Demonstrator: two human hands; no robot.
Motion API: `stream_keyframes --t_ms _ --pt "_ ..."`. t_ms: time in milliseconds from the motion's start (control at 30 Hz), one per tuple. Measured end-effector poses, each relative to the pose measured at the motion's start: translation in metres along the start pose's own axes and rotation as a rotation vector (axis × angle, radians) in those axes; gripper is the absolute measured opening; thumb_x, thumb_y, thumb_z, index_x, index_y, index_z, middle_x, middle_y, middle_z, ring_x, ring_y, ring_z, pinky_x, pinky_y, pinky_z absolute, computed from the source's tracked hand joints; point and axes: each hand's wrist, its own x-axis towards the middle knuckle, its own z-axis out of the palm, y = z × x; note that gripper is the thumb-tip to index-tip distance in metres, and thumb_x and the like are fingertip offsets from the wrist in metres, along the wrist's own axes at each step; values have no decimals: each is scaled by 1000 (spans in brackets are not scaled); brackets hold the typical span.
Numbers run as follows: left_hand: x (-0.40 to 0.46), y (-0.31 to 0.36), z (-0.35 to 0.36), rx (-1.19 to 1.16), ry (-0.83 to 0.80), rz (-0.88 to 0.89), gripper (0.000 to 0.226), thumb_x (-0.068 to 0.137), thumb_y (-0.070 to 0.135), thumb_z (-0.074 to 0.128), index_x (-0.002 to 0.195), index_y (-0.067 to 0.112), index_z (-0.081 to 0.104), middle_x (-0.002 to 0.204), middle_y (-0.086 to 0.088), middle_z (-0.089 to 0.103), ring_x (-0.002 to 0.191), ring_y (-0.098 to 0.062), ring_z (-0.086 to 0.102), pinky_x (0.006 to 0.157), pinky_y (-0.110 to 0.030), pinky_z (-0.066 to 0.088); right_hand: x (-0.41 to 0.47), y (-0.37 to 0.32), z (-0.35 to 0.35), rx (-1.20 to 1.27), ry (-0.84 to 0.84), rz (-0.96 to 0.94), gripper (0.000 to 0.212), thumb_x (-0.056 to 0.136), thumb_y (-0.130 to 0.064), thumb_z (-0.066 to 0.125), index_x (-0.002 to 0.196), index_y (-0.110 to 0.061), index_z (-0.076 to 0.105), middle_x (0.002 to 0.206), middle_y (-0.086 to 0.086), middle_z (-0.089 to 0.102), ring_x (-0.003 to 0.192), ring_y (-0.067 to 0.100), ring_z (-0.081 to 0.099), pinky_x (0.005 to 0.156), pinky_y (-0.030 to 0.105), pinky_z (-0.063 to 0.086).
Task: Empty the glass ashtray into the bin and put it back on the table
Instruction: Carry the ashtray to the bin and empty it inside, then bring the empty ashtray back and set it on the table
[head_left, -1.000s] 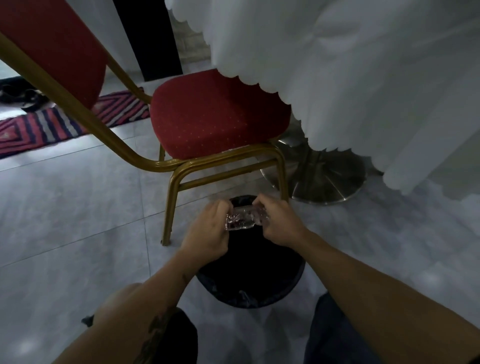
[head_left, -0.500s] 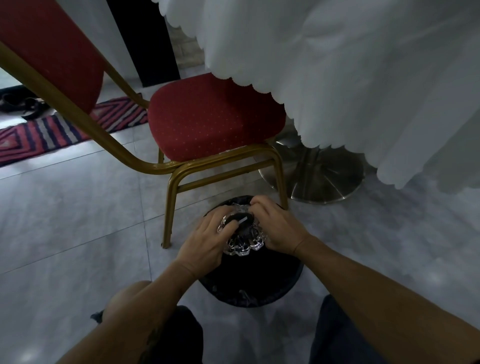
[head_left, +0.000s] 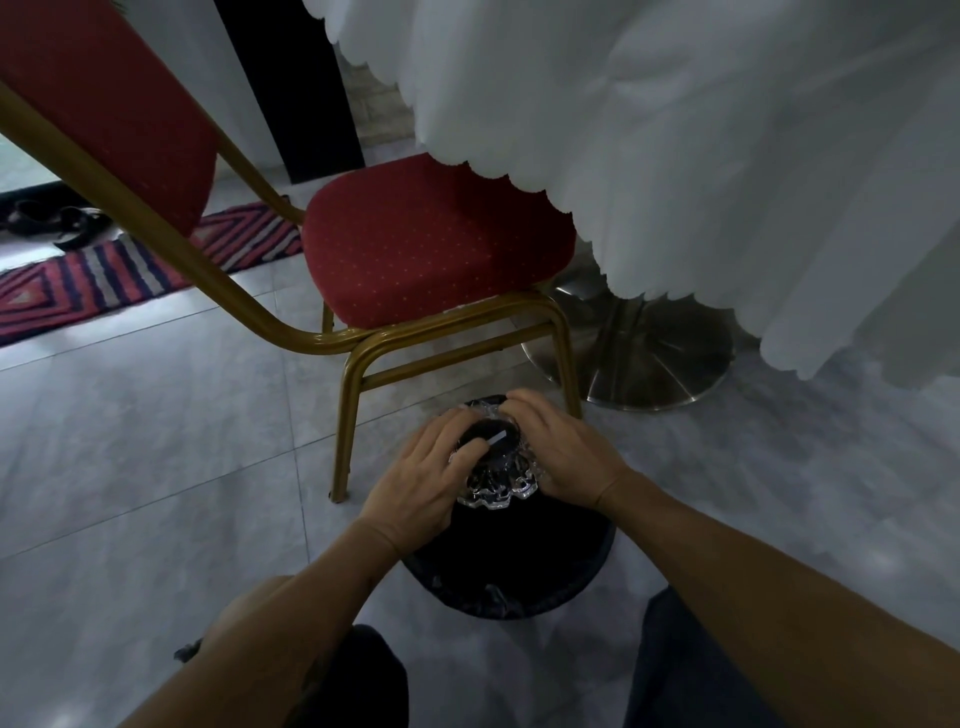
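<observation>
The glass ashtray (head_left: 497, 480), clear with a scalloped rim, is held over the black bin (head_left: 519, 577) on the floor. It is tipped, its underside toward me, and a pale cigarette butt (head_left: 496, 437) shows through the glass. My left hand (head_left: 423, 475) grips its left side and my right hand (head_left: 563, 454) grips its right side. The bin has a dark liner; its inside is too dark to read. The table (head_left: 675, 156) stands at the upper right under a long white scalloped cloth.
A red chair with a gold frame (head_left: 436, 249) stands just behind the bin, one leg close to my right hand. The table's round metal base (head_left: 644, 364) sits to the right. A striped rug (head_left: 104, 275) and dark shoes (head_left: 57, 218) lie at the far left.
Both hands have turned the ashtray from edge-on to tipped over above the bin, its underside now toward me, and lowered it slightly.
</observation>
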Motion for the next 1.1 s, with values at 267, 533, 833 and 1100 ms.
stream_keyframes --t_ms 267,533,833,1100 --pt "2 -5 -2 33 4 -8 40 89 18 45 128 11 45 137 -26 59 128 -41 55 107 -57 48 7 2 7 -10 63 -43 83 76 -16 82 141 -18 32 147 18 48 118 37 63 85 49 62" --pt "3 -12 -1 2 -44 5 45 84 16 47 129 11 46 139 -20 59 129 -37 56 111 -53 44 12 2 8 -20 56 -19 74 78 -18 78 142 -11 41 148 15 47 119 36 61 87 48 60" --pt "21 -20 -16 -794 -336 -593 51 87 3 56 125 35 47 110 -4 68 94 -26 68 84 -55 57 18 8 6 572 -2 414 26 91 -2 62 109 -17 72 91 -7 71 90 13 67 80 35 53" --pt "28 -26 -17 -1409 -299 -1098 37 97 -3 57 134 -2 54 127 -28 67 104 -32 69 94 -53 54 20 5 5 950 -108 760 15 105 -23 54 118 -19 60 114 7 65 103 26 69 79 47 65"
